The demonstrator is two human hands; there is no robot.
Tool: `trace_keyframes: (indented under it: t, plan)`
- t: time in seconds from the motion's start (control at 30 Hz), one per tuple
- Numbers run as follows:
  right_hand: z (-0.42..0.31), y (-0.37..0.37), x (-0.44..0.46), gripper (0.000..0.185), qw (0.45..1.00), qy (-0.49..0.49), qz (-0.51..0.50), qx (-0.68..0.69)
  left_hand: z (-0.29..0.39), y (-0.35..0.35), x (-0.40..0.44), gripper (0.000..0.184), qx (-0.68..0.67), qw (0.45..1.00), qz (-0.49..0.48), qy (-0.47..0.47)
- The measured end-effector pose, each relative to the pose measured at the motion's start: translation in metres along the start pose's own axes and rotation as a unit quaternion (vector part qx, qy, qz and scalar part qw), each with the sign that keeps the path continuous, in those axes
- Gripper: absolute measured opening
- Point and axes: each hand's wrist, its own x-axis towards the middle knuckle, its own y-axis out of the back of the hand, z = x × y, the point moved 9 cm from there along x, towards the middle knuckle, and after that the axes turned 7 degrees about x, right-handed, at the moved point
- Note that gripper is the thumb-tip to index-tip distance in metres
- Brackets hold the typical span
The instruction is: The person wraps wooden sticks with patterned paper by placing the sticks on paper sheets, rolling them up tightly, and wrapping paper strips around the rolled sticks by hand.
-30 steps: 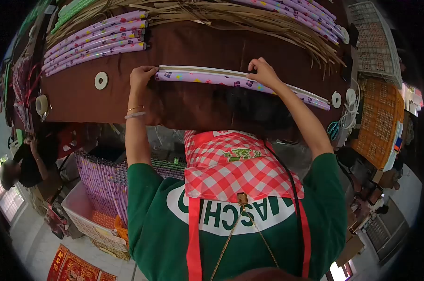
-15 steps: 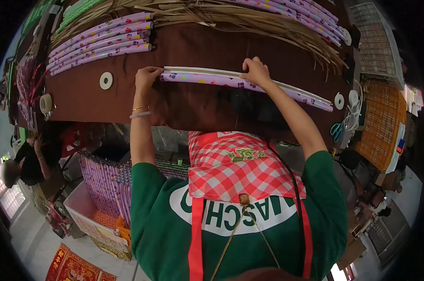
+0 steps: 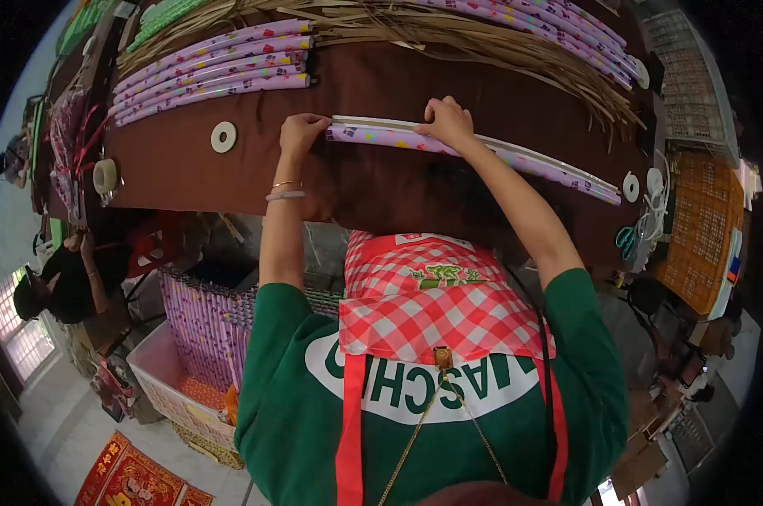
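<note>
A long, narrow roll of purple patterned paper (image 3: 516,158) lies across the brown-covered table, with a pale strip running along its far edge. At its left end, my left hand (image 3: 304,135) is closed, thumb and fingers pinched on the end of the roll. My right hand (image 3: 449,126) is closed on the roll farther right, its thumb and fingertips at the pale strip and the other fingers curled. What lies between those fingertips is too small to make out.
Purple patterned rolls (image 3: 217,72) lie at the far left, beside long brown strips (image 3: 483,55). White tape rings (image 3: 223,137), a tan tape roll (image 3: 105,175) and teal scissors (image 3: 625,241) are about the table. A bin (image 3: 175,396) of purple rolls stands below; another person (image 3: 69,282) is at left.
My right hand has moved left along the roll, closer to my left hand. My left hand stays at the left end. The whole view has shifted slightly, bringing the other person further in.
</note>
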Motion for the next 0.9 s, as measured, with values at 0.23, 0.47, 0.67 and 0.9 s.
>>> trace_keyframes:
  t: [0.23, 0.47, 0.67, 0.9]
  plan:
    - [-0.004, -0.011, 0.013, 0.034, 0.999, -0.009, 0.022, -0.022, 0.027, -0.012, -0.012, 0.027, 0.013, 1.000, 0.023, 0.006]
    - [0.029, 0.015, -0.001, 0.033, 0.998, -0.035, 0.000, -0.053, 0.039, -0.015, -0.016, 0.028, 0.017, 1.000, 0.012, 0.020]
    - [0.094, 0.046, -0.026, 0.035, 0.993, -0.092, -0.006, -0.071, 0.040, -0.016, -0.019, 0.027, 0.020, 0.999, 0.024, 0.016]
    - [0.105, 0.065, -0.031, 0.032, 0.991, -0.112, -0.016, -0.071, 0.044, -0.015, -0.022, 0.025, 0.031, 0.999, 0.026, 0.015]
